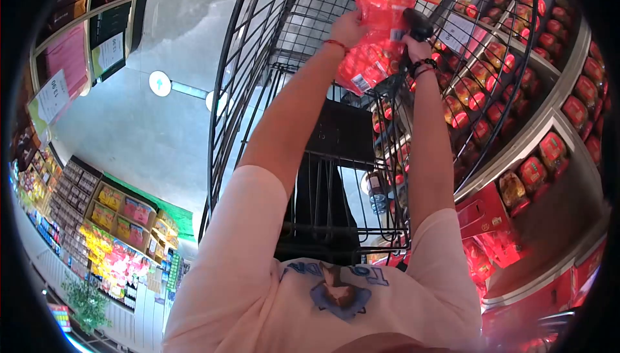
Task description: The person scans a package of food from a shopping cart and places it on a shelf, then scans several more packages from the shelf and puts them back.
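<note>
A shiny red packaged bag (pixel 384 30) with printed labels and a barcode is held up over the black wire shopping cart (pixel 316 4). My left hand (pixel 349 29), with a red string at the wrist, is closed on the bag's left edge; some of its fingers are hidden behind the bag. At the bag's right edge, my right hand (pixel 418 48) is closed, with dark beads and a red string at the wrist. Its fingers are partly hidden, and a rounded black part (pixel 418 25) sits just above it. Both arms reach forward over the cart.
On the right, curved shelves (pixel 516 159) hold many red-and-gold packages (pixel 533 172). A price sign (pixel 460 33) stands among them. At left are more shelves with price tags (pixel 53 98) and a bright snack display (pixel 116 250). Grey floor (pixel 174 37) lies left of the cart.
</note>
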Motion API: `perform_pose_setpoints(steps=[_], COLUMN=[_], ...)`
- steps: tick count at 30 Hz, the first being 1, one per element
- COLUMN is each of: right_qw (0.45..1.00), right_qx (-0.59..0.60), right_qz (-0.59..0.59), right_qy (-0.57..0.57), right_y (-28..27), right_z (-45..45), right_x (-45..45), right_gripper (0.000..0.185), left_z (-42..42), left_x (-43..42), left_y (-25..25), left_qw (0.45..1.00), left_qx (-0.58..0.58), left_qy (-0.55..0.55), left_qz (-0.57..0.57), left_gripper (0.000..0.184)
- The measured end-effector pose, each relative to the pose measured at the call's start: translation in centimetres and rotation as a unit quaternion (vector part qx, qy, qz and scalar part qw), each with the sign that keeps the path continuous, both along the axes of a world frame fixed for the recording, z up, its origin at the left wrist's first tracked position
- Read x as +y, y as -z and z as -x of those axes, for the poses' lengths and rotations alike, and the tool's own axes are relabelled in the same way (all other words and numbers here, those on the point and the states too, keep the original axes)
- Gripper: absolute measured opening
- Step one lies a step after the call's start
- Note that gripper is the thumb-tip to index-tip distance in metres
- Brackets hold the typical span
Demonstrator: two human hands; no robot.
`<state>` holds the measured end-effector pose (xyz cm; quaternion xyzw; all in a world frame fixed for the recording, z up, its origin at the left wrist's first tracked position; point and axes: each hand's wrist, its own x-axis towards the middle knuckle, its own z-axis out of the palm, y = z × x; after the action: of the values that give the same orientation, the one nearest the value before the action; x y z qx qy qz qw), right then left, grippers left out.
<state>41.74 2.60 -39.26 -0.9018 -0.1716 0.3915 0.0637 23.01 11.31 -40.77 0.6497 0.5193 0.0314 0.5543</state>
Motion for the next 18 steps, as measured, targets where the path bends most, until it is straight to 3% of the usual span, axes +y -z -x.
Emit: perform_pose_setpoints(steps=[2, 4, 5, 6, 7, 10, 11, 14, 15, 18], right_qw=[0.997, 0.983, 0.983, 0.982, 0.986, 0.992, 0.998, 0.996, 0.996, 0.994], right_qx=[0.026, 0.086, 0.109, 0.132, 0.019, -0.041, 0.014, -0.055, -0.011, 0.001], right_qz=[0.053, 0.113, 0.119, 0.124, 0.128, 0.077, 0.056, 0.051, 0.085, 0.071], right_qy=[-0.051, -0.119, -0.084, -0.050, -0.100, -0.089, -0.036, -0.040, 0.026, 0.079], right_y=[-0.4, -0.1, 0.5, 0.5, 0.7, -1.0, -2.2, 1.1, 0.8, -1.0], right_z=[0.4, 0.7, 1.1, 1.6, 1.9, 3.0, 3.5, 4.0, 4.2, 6.1], right_x=[-1.5, -3.2, -4.4, -4.9, -5.1, -4.7, -4.2, -5.5, -5.2, -4.3], right_gripper=[0.062, 0.065, 0.061, 0.056, 0.054, 0.056, 0.058, 0.060, 0.064, 0.070], left_z=[2.4, 4.2, 4.8, 5.1, 5.4, 5.1, 4.9, 4.2, 4.1, 3.5], left_x=[0.2, 0.5, 0.5, 0.4, 0.0, -0.4, -0.6, -2.6, -3.0, -3.7], left_y=[2.0, 2.0, 1.9, 1.8, 1.7, 1.2, 0.9, 0.2, 0.1, -0.8], left_qw=[0.993, 0.970, 0.950, 0.952, 0.955, 0.966, 0.970, 0.988, 0.986, 0.980], left_qx=[-0.046, 0.008, 0.035, 0.048, 0.061, 0.067, 0.065, 0.069, 0.080, 0.115], left_qy=[0.105, 0.244, 0.312, 0.301, 0.291, 0.245, 0.228, 0.124, 0.133, 0.150], left_qz=[0.009, 0.004, 0.001, 0.002, 0.006, 0.043, 0.060, 0.059, 0.063, 0.055], left_gripper=[0.038, 0.038, 0.039, 0.037, 0.035, 0.043, 0.048, 0.063, 0.067, 0.076])
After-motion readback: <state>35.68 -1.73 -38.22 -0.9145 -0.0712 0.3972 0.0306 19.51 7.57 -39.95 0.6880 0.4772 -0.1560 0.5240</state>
